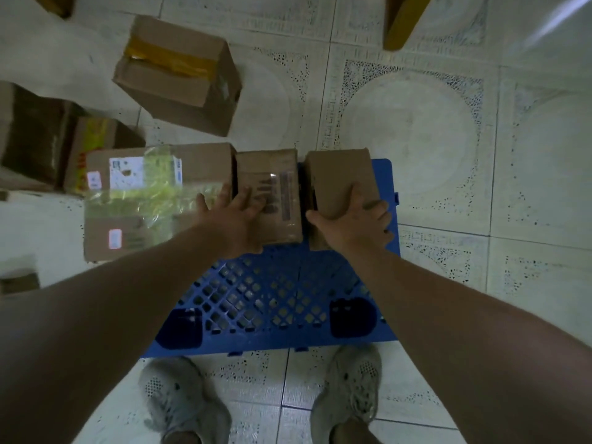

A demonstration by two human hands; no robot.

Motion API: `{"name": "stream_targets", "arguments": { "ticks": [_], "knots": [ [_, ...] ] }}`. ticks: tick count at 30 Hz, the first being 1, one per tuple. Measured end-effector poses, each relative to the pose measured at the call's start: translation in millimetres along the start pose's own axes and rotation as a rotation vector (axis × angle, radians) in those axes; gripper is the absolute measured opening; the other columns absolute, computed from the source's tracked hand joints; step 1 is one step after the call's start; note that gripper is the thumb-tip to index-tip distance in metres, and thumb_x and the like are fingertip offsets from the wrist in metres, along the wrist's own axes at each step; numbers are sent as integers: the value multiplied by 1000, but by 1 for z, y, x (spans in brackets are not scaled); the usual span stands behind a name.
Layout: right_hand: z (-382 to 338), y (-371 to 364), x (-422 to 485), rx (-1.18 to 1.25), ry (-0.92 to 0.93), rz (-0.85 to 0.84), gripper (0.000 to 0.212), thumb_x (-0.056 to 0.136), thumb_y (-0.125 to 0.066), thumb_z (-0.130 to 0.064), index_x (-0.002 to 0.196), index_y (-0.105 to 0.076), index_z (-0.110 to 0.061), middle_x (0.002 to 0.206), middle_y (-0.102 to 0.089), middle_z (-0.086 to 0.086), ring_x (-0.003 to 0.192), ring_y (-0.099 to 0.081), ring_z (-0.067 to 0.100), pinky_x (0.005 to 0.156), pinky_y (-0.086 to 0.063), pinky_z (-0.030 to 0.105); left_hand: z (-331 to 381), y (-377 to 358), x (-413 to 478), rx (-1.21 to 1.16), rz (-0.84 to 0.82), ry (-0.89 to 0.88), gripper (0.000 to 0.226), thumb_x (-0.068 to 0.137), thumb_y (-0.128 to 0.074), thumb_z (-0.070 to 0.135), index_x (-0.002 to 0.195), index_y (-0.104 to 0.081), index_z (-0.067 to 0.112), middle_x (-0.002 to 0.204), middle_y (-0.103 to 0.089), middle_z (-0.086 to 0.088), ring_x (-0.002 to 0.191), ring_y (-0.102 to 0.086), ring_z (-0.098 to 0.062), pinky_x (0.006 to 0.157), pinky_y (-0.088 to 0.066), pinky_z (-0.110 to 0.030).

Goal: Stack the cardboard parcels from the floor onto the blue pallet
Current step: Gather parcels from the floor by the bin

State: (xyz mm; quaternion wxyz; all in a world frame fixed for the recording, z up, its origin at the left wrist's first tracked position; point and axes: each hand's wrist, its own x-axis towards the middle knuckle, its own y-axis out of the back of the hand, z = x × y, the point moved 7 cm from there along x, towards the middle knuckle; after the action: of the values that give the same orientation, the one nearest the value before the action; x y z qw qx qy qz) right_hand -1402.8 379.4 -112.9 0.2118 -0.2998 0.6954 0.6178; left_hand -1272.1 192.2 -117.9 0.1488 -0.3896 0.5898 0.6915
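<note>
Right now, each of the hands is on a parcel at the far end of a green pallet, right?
Not quite: the head view shows the pallet is blue, not green. The left hand does rest on the middle parcel and the right hand grips the right parcel, both at its far end.

Pale tiled floor [426, 149], speckled circular patterns, dark grout lines, dim light, bright glare [557, 24] upper right
</note>
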Motion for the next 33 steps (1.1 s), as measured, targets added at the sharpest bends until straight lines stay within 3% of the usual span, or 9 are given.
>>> {"name": "stream_targets", "arguments": {
  "ticks": [4,8,12,19,25,27,29,31,33],
  "knots": [
    [-2,-8,3,40,15,-37,105,72,-44,-85,150,1,-31,155,0,18,141,-9,39,107,-23,60,0,-6,5,1,-1,9,99,77,-57,66,147,8,38,157,18,0,141,20,-34,107,-1,-66],
    [-3,-13,11,81,81,-22,82,90,-47,-59,151,0,-29,154,-2,21,139,-12,38,110,-24,55,0,-13,6,55,62,-11,96,81,-57,59,146,10,37,156,20,-3,140,20,-38,109,-9,-61],
    [-9,-3,21,85,129,64,76,95,-47,-50,152,-3,-24,153,-8,19,135,-19,36,108,-25,53,-2,-16,6,87,144,-33,91,85,-53,56,146,13,36,156,19,-4,140,18,-39,110,-13,-59],
    [-15,-2,25,58,121,73,76,94,-48,-50,151,-5,-23,153,-9,19,135,-19,37,106,-27,53,-4,-16,7,65,130,-45,93,85,-56,53,147,11,37,156,20,-3,141,18,-36,111,-11,-57],
    [-23,26,-8,70,138,0,83,90,-50,-55,152,-4,-27,159,1,13,144,-5,33,114,-11,53,-22,28,-35,-178,132,13,94,81,-58,59,148,4,38,158,12,-2,144,10,-27,112,-11,-55],
    [-34,51,-41,47,176,-52,79,90,-46,-55,153,-9,-23,158,-7,12,143,-9,32,115,-14,53,-37,56,-71,-300,124,95,91,82,-57,59,149,0,36,158,9,-2,144,9,-26,114,-10,-52],
    [-54,83,-83,-27,277,-104,67,91,-42,-54,148,-27,-21,151,-25,15,137,-25,34,110,-27,51,-53,88,-118,-399,155,167,85,86,-56,52,150,-4,31,159,4,-6,144,5,-28,115,-10,-49],
    [-79,117,-133,-65,374,-154,48,92,-41,-54,125,-50,-20,129,-47,14,121,-43,31,95,-40,39,-72,120,-175,-469,190,235,82,88,-54,51,151,-7,27,158,-3,-11,144,0,-30,116,-10,-45],
    [-102,149,-187,-79,438,-186,45,93,-42,-54,116,-55,-18,117,-54,12,112,-50,30,88,-42,34,-93,147,-238,-538,207,294,84,86,-54,56,151,-10,24,158,-6,-12,144,-2,-28,115,-9,-41]
  ]
}}
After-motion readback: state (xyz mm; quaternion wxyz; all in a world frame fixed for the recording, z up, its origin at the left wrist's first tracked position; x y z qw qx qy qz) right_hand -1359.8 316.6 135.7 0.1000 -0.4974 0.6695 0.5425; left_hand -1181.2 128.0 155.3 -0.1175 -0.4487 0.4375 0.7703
